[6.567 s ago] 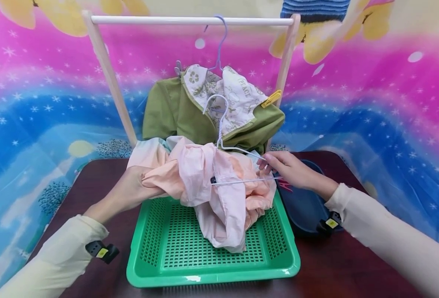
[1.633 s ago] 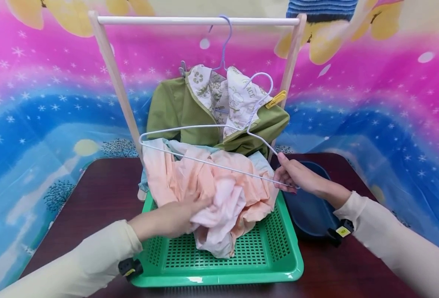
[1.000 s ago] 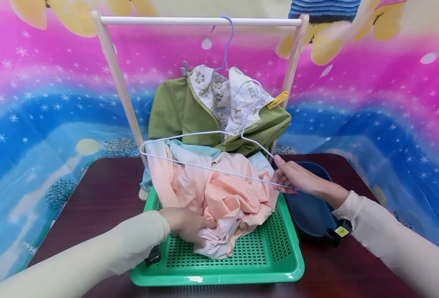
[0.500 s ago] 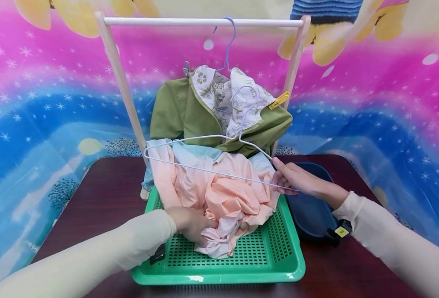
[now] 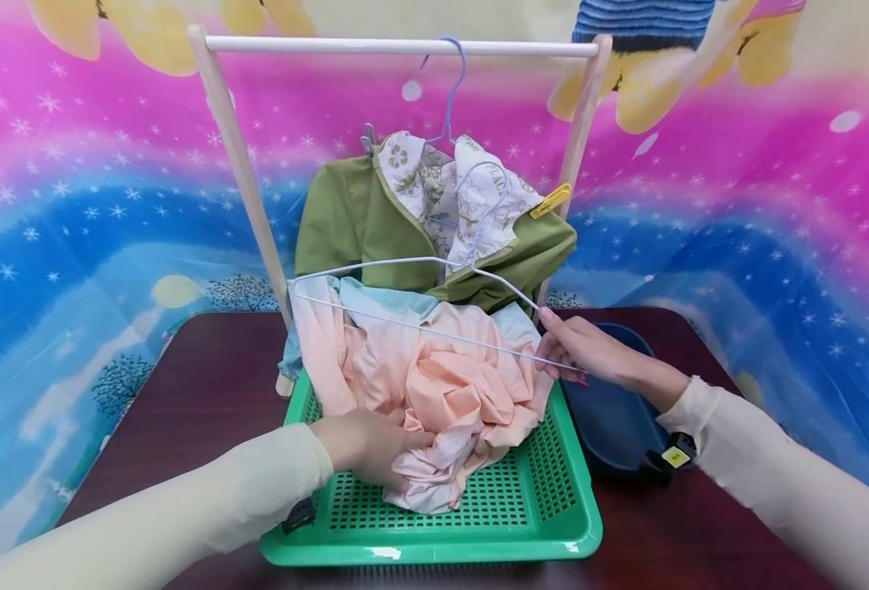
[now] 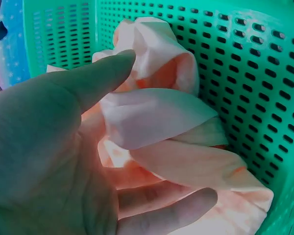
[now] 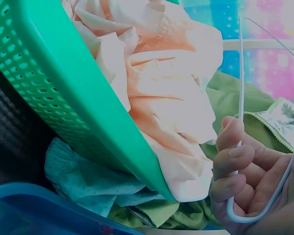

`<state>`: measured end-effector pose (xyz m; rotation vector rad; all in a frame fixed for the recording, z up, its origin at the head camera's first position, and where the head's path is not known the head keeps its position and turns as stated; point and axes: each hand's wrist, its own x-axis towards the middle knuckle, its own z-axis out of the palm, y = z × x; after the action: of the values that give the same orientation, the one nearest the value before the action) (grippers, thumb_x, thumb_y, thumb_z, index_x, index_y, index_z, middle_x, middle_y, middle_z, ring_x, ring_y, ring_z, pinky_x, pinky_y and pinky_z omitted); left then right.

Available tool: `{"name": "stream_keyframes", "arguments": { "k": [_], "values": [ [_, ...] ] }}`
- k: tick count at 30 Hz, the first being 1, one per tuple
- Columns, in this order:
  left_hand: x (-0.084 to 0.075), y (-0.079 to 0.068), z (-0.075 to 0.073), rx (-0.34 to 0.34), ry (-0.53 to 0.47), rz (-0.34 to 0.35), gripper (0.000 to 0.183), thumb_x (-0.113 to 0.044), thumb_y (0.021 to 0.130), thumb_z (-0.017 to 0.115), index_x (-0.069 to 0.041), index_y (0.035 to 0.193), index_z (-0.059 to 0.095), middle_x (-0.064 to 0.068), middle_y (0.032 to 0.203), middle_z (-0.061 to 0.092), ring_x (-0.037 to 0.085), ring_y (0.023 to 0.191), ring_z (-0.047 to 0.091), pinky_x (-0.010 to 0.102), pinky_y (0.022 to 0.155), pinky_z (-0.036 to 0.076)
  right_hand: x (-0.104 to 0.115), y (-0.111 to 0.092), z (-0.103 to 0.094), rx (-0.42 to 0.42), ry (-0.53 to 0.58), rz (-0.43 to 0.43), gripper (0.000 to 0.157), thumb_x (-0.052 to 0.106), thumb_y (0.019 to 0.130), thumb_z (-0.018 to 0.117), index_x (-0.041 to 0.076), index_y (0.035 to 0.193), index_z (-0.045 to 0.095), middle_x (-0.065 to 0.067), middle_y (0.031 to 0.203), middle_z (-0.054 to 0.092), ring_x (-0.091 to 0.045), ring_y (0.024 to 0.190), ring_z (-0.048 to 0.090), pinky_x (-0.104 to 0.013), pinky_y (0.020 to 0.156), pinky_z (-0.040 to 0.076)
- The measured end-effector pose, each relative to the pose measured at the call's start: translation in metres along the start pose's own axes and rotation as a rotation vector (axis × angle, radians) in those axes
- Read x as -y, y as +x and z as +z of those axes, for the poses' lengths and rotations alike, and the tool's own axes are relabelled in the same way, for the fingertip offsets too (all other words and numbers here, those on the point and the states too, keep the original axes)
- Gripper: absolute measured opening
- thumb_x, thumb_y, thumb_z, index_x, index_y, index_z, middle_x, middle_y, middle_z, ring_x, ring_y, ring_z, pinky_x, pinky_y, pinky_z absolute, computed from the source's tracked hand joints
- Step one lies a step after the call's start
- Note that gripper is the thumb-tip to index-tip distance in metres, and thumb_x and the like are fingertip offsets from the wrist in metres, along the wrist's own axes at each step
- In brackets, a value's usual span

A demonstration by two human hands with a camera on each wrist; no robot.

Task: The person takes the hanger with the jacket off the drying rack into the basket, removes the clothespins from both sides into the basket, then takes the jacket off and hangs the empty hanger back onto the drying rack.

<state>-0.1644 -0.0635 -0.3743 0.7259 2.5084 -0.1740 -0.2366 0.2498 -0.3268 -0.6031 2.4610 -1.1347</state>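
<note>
A crumpled peach, pale pink and light blue garment (image 5: 464, 381) lies over the back of the green basket (image 5: 434, 554), its pale end drooping inside. My left hand (image 5: 368, 447) touches this lower end. In the left wrist view the thumb stands apart from the loosely extended fingers, with folds of cloth between them. My right hand (image 5: 589, 351) grips one corner of a white wire clothes hanger (image 5: 511, 288), fingers curled round the wire in the right wrist view. The hanger is held tilted above the garment, its hook in front of the green jacket (image 5: 398, 221).
A wooden rack (image 5: 238, 156) stands behind, the green jacket hanging from its bar on a purple hanger (image 5: 452, 90). A yellow clothes peg (image 5: 551, 201) and a grey peg (image 5: 368, 139) clip the jacket. A dark blue tray (image 5: 611, 418) sits right of the basket on the table (image 5: 176, 385).
Earlier the hanger overlapped the bunched garment, which my left hand held up at its left side. The hanger is now apart from the bunch, and my left hand has come down to the lower end.
</note>
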Motion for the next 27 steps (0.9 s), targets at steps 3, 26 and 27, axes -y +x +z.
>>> {"name": "stream_keyframes", "arguments": {
  "k": [3, 26, 27],
  "values": [
    [0.001, -0.008, -0.001, -0.044, -0.021, 0.024, 0.073, -0.052, 0.086, 0.074, -0.047, 0.151, 0.041, 0.006, 0.159, 0.044, 0.025, 0.147, 0.042, 0.050, 0.110, 0.044, 0.002, 0.000, -0.001, -0.025, -0.003, -0.008, 0.080, 0.049, 0.111, 0.015, -0.007, 0.094, 0.070, -0.009, 0.070, 0.063, -0.015, 0.046, 0.048, -0.036, 0.048, 0.044],
    [0.028, -0.037, -0.002, -0.399, -0.191, 0.102, 0.055, -0.033, 0.096, 0.068, -0.019, 0.147, 0.053, 0.009, 0.142, 0.061, 0.027, 0.123, 0.064, 0.052, 0.091, 0.055, 0.026, 0.024, 0.007, -0.256, -0.042, -0.033, 0.077, 0.051, 0.110, 0.025, -0.008, 0.093, 0.071, -0.016, 0.071, 0.066, -0.013, 0.045, 0.044, -0.031, 0.051, 0.044],
    [0.028, -0.039, -0.004, -0.401, -0.199, 0.099, 0.054, -0.033, 0.096, 0.068, -0.018, 0.146, 0.053, 0.009, 0.141, 0.061, 0.028, 0.125, 0.063, 0.052, 0.091, 0.055, 0.027, 0.026, 0.007, -0.266, -0.059, -0.034, 0.077, 0.051, 0.110, 0.025, -0.007, 0.092, 0.072, -0.016, 0.071, 0.066, -0.013, 0.046, 0.044, -0.031, 0.052, 0.045]
  ]
}}
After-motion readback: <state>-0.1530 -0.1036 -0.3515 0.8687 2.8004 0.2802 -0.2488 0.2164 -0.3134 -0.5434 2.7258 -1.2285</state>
